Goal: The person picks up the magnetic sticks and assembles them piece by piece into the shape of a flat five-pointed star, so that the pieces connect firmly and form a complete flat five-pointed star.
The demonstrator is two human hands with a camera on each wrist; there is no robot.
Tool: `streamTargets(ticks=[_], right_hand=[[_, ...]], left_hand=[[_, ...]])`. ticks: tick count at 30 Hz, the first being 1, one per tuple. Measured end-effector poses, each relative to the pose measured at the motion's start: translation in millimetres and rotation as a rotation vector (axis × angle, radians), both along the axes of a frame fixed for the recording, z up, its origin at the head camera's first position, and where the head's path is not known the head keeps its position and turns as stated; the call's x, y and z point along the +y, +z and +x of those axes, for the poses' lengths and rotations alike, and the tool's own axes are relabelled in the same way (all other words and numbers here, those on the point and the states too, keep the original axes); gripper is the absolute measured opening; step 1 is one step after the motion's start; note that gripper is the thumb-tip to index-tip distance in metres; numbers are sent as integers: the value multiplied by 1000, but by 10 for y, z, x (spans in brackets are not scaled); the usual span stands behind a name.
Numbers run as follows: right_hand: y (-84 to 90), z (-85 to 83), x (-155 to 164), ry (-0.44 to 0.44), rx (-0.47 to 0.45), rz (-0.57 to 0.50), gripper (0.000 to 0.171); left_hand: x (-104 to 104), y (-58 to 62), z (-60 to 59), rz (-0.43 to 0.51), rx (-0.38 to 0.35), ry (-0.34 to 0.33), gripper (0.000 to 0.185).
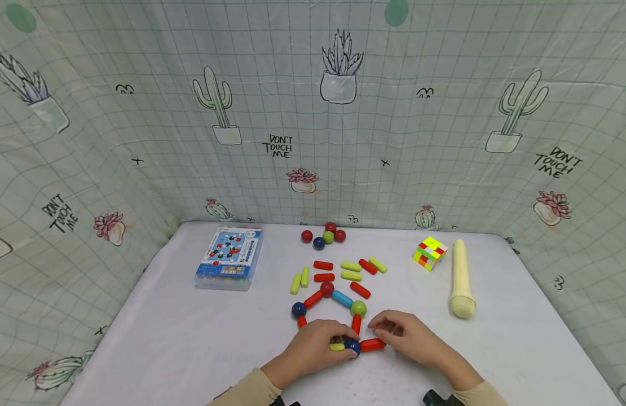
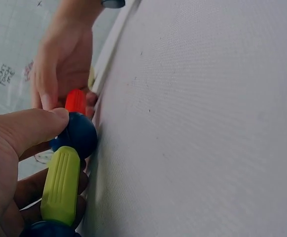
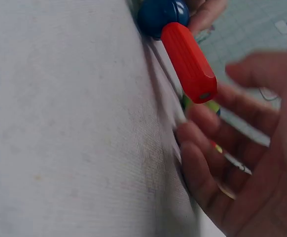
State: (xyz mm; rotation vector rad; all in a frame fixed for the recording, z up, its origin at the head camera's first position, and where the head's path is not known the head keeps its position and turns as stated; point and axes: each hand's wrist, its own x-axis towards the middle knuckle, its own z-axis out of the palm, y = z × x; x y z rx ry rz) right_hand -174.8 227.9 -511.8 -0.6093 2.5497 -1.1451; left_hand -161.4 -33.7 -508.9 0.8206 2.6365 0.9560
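Note:
A flat ring of magnetic sticks and balls lies on the white table [image 1: 191, 349]: a red ball [image 1: 327, 288], a blue stick [image 1: 342, 298] and a green ball [image 1: 358, 308]. At its near edge my left hand [image 1: 343, 344] pinches a dark blue ball [image 1: 352, 345] [image 2: 74, 134], thumb on top, with a yellow-green stick [image 2: 60, 185] joined to the ball over my fingers. A red stick [image 1: 372, 344] [image 3: 189, 61] sticks out of the ball's right side. My right hand [image 1: 386, 330] [image 3: 252, 163] hovers at that stick's free end, fingers loosely bent and holding nothing.
Loose red and yellow-green sticks [image 1: 343, 268] and a few balls [image 1: 323, 235] lie behind the ring. A toy box [image 1: 229, 257] sits at the back left, with a colour cube [image 1: 430, 252] and a cream microphone-shaped object [image 1: 462, 279] at the right. Cactus-print cloth walls the table.

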Motion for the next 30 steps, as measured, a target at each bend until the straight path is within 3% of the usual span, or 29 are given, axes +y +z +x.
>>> streamTargets(ticks=[6,9,19,30], right_hand=[[-13,-174,-92,-282,55,69,22],[-29,-294,-140,-350,72,90,27],[-42,-629,-250,-304,135,121,28],[-31,-648,-315,-309,165,207,20]], left_hand=[[9,10,12,-2,-17,10,26],[13,17,11,-7,-20,13,27],[8,10,11,4,-21,16,27],[0,8,18,-5,-13,17,27]])
